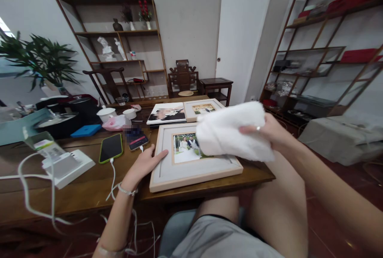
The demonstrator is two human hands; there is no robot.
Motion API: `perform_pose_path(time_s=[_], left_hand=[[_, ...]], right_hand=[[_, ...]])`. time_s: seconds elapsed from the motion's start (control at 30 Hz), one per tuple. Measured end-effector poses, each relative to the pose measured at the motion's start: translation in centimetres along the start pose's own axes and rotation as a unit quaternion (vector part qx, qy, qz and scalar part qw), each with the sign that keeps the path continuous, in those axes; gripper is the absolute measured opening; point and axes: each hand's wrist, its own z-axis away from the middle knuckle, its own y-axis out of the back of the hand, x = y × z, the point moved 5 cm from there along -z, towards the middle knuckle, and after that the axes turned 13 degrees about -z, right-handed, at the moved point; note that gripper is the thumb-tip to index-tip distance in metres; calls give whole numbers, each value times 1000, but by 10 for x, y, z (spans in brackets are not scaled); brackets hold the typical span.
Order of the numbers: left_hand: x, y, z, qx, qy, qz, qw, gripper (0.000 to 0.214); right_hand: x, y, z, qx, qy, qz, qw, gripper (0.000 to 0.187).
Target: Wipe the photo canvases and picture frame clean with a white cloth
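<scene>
A framed photo with a pale wooden frame lies flat on the near right end of the wooden table. My left hand rests open on the table at the frame's left edge, thumb touching the frame. My right hand is closed round a folded white towel, held just above the right part of the picture and hiding some of it.
Behind the frame lie a second framed photo and a black-and-white print. Two phones on charging cables, a white box, pink tissues, cups and pots sit to the left. Shelves line the back wall and right wall.
</scene>
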Motion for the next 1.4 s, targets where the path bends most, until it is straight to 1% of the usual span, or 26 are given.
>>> perform_pose_path(time_s=[0.03,0.07,0.17,0.23,0.33,0.4,0.43,0.47,0.5,0.53,0.57,0.6,0.63,0.67,0.7,0.77,0.83,0.87,0.9,0.97,1.07,1.1,1.2,1.27,1.33,1.4], left_hand=[[-1,1,1,14,11,-2,1000,70],[-1,2,1,24,23,-9,999,73],[0,0,4,23,36,-41,998,79],[1,-1,5,23,36,-61,997,80],[6,-2,9,30,14,-91,995,71],[9,-3,10,35,-13,-112,993,64],[10,-3,11,40,-23,-124,991,63],[10,-3,11,48,-28,-136,989,64],[10,-4,11,56,-29,-149,987,65],[9,-5,10,60,-30,-159,985,66],[9,-6,10,63,-30,-166,984,67],[8,-7,9,64,-29,-170,983,67],[8,-8,9,66,-27,-172,983,68],[7,-9,8,71,-22,-173,982,70],[6,-10,8,76,-18,-175,981,73],[4,-11,8,89,-12,-178,980,77],[4,-12,8,97,-25,-174,980,74],[5,-12,8,100,-34,-172,979,70],[5,-12,8,104,-41,-171,979,68],[5,-12,8,111,-45,-173,978,65],[7,-13,7,117,-48,-186,974,60],[7,-14,6,119,-52,-190,973,58],[8,-15,4,131,-59,-202,969,56],[7,-16,3,134,-62,-204,968,56],[6,-16,3,134,-63,-205,968,57],[7,-15,3,134,-62,-209,967,57]], right_hand=[[1,9,-6,26,-7,-46,999,33],[2,17,-12,38,-12,-73,997,34],[1,29,-23,39,-29,-70,996,31],[0,33,-26,57,-36,-67,995,30],[2,37,-30,104,-53,-73,991,32],[3,38,-33,114,-63,-72,989,33],[1,40,-34,116,-53,-61,990,32],[-3,42,-36,123,-22,-31,992,29],[-10,44,-36,137,32,22,990,23],[-19,45,-35,151,100,92,979,16],[-27,42,-33,155,170,169,958,8],[-32,35,-29,146,232,242,931,2],[-33,24,-25,122,275,300,905,6],[-31,11,-22,82,295,342,888,11],[-24,-4,-19,32,298,373,878,16],[-8,-38,-12,-78,277,409,866,22],[8,-69,-2,-180,262,430,845,27],[13,-82,2,-213,254,435,837,29],[17,-91,5,-233,245,438,833,31],[21,-100,7,-236,227,445,833,35],[24,-101,-1,-211,208,455,840,34],[26,-98,-7,-198,197,448,850,32],[35,-83,-34,-125,133,395,901,21],[41,-72,-51,-79,103,373,919,21],[46,-65,-64,-65,103,378,918,21],[50,-64,-70,-76,113,387,912,21]])
